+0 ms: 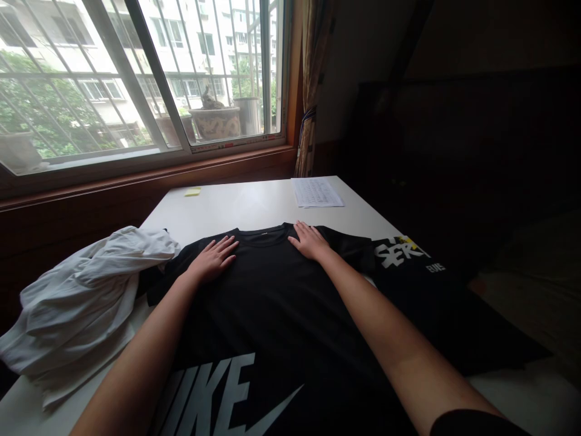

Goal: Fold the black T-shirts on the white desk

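A black T-shirt [272, 297] with large white lettering and a swoosh lies spread face up, its collar toward the window. My left hand [212, 259] rests flat on its left shoulder, fingers extended. On the right shoulder, close to the collar, my right hand [309, 241] lies flat with its fingers stretched out. Neither hand grips the cloth. The shirt's lower part runs out of view at the bottom, and my forearms cover parts of its sides.
Crumpled white clothing [91, 297] lies on the left of the white table [236, 203]. Another black garment with printed lettering [403, 254] hangs over the right side. Printed papers [316, 191] and a yellow note [192, 191] lie at the far edge, below a barred window [136, 79].
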A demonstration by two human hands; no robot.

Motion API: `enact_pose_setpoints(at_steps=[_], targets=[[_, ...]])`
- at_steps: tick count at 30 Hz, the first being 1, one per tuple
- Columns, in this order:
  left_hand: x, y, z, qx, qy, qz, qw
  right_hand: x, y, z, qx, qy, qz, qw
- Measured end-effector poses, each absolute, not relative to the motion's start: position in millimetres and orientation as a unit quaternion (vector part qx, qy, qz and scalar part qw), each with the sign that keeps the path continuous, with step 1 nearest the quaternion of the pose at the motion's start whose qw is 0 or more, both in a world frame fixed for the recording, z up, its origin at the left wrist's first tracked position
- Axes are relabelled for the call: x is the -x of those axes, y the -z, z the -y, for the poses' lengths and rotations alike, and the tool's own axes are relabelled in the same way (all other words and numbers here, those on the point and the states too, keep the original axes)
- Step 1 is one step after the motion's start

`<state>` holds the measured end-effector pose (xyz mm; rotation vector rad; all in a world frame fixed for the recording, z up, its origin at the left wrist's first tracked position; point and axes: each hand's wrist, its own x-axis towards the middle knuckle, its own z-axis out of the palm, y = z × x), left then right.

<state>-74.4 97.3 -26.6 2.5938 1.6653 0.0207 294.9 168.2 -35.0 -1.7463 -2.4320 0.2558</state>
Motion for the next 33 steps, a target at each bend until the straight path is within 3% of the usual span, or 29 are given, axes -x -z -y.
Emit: enact_pose_setpoints(at_steps=[6, 10, 15, 20, 25, 33], targets=[[75.1, 26.7, -96.1, -0.832, 0.017, -0.554, 0.021, -284.9, 20.7, -147.5, 0.509, -0.044, 0.85, 0.129], [76.3, 27.1, -104.2, -0.832, 0.042, -0.553, 0.037, -250.1, 12.4, -100.4, 0.268, -0.058, 0.944, 0.186], [81.1, 21.2, -113.7, -0.839, 0.071, -0.534, 0.075, -177.2, 11.5, -38.1, 0.031, -0.068, 0.987, 0.142], [79.8, 20.8, -110.1, -0.841, 0.06, -0.535, 0.064, -126.9, 15.1, -10.4, 0.072, -0.084, 0.987, 0.114], [80.8, 25.7, -109.6, -0.84, 0.058, -0.536, 0.062, -115.9, 19.9, 26.5, 0.016, -0.074, 0.99, 0.117], [80.4, 22.0, -109.8, -0.837, 0.064, -0.537, 0.078, -122.7, 15.8, 109.4, -0.046, 0.043, 0.985, 0.161]])
